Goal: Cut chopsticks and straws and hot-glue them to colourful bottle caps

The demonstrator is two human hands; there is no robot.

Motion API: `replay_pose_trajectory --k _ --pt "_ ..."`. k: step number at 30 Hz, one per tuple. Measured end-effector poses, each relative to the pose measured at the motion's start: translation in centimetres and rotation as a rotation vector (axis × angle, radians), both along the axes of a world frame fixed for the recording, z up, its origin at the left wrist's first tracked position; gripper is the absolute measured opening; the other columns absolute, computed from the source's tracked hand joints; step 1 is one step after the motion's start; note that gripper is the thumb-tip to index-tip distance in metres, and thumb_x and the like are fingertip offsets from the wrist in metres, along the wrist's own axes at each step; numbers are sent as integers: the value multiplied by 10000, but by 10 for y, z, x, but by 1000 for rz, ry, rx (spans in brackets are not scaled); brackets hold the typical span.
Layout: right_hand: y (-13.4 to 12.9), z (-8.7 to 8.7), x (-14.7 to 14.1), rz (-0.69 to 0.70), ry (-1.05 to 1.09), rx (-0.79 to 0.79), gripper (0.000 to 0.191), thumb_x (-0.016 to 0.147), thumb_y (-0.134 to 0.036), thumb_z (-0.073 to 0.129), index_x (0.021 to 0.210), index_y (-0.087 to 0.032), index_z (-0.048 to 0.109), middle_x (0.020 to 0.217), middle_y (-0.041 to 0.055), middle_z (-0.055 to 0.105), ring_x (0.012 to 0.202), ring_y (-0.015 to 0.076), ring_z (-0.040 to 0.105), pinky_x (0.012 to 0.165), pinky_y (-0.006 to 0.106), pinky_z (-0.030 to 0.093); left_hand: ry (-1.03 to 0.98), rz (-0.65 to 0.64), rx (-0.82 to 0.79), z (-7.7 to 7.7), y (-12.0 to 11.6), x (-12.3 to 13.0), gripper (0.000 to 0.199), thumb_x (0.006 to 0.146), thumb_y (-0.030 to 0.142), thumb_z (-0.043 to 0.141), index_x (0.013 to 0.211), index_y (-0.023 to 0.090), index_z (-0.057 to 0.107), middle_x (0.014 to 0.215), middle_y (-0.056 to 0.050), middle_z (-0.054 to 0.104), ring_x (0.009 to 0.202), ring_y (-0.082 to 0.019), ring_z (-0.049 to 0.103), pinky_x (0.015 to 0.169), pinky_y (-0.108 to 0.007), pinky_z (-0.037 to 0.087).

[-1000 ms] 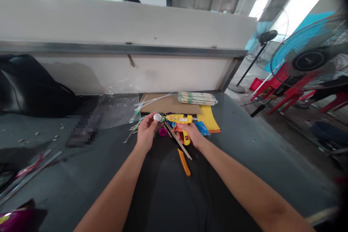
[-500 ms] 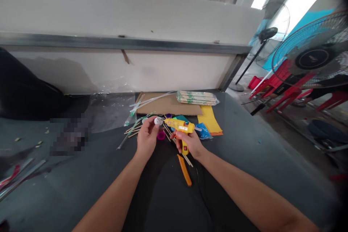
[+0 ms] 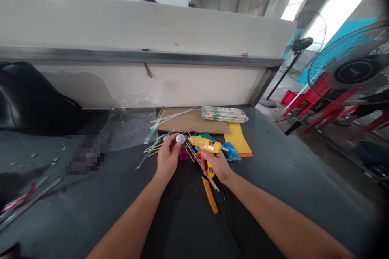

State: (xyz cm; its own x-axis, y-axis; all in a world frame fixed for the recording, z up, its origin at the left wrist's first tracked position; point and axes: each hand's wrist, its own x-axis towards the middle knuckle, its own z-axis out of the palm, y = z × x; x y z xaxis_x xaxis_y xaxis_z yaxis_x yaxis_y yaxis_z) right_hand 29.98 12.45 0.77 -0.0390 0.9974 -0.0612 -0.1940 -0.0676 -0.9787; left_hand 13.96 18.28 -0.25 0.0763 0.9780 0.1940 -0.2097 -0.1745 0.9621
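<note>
Yellow plastic filled the right hand [image 3: 219,164]: its fingers were wrapped around the grip of a glue gun [image 3: 204,144], one of them at the orange trigger. The left hand [image 3: 166,161] pinched a small white cap [image 3: 180,139] between thumb and fingers, holding it up above the worktop [image 3: 288,186]. The gun's nozzle pointed at the cap and came right up beside it; whether the two touched could not be told.

A second earlier the gun had lain nearly level; now it was tilted, its rear end with the clear glue stick lower than the nozzle. A teal piece [image 3: 207,136], hidden in that earlier view, now showed just behind the gun. The black cord [image 3: 225,208] had also become plainer, trailing toward the near edge. Both hands had kept their holds throughout.

The orange-handled tool [image 3: 209,195] and the loose wooden sticks [image 3: 214,184] lay below the right hand, lower in the view than a second before, as the whole scene had shifted. A magenta ring [image 3: 183,155] lay between the hands. Beyond them were the cardboard [image 3: 188,123] and a wrapped bundle of sticks [image 3: 225,114], with a blue packet [image 3: 231,152] and a yellow sheet [image 3: 238,135] to the right.
</note>
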Motion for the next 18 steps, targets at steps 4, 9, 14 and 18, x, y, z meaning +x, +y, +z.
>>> replay_pose_trajectory --k 4,9,14,18 --pt "0 -1 0 4 -11 7 374 779 -488 608 747 -115 624 443 -16 549 312 80 465 334 186 318 6 -8 -14 1 0 -1 350 775 373 658 1070 195 594 1048 -70 633 979 -217 616 838 -395 560" --pt "0 -3 0 -17 -11 -2 373 796 -487 593 765 -117 628 447 -24 540 320 79 468 333 185 294 -7 -15 -17 1 -1 0 351 764 387 672 1055 201 609 1032 -60 636 961 -213 619 843 -392 556" --pt "0 -1 1 -9 -19 3 373 793 -484 598 760 -114 624 440 -24 538 313 76 466 334 182 292 19 -19 -8 0 1 -1 361 760 393 677 1044 182 607 1013 -68 636 927 -204 623 826 -380 561" --pt "1 0 0 -4 -28 14 373 789 -482 593 748 -112 623 424 -24 532 302 77 459 333 182 297 34 -18 11 -2 2 -1 370 770 405 661 1056 181 592 1021 -65 636 935 -205 623 834 -402 559"
